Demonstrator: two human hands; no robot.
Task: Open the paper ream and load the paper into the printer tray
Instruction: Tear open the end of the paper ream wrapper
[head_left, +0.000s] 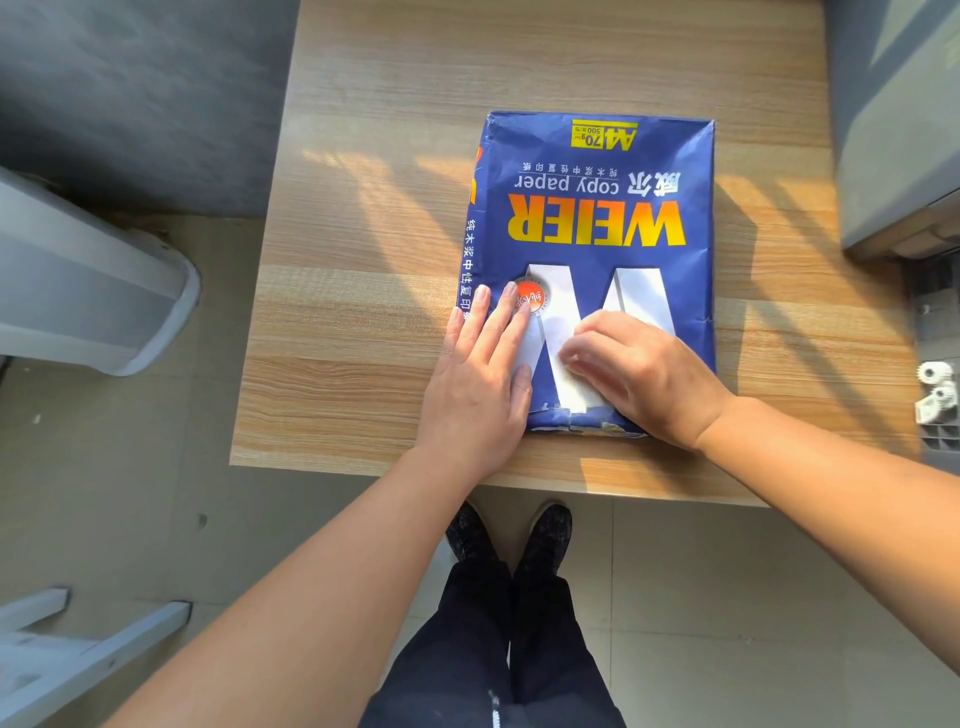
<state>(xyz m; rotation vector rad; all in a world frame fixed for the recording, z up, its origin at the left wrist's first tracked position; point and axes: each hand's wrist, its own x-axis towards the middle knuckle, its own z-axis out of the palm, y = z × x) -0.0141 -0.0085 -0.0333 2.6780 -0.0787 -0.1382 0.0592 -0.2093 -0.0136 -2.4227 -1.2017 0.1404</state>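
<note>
One ream (592, 218), lengthwise away, print inverted.

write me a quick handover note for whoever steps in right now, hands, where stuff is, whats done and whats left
Left hand: flat, palm down on the near left corner of the paper ream, pinning it.
Right hand: fingers curled on the ream's top near its near edge, apparently working at the wrapper; no firm grip visible.
Ream: lies flat on the wooden table, print upside down to the wearer. The near wrapper edge looks slightly torn, a sliver of white showing.
Printer: grey unit at the table's right edge, only partly in view; its tray cannot be seen.
Done: ream placed and steadied.
Left: open the wrapper, take out the paper, load the tray.
</note>
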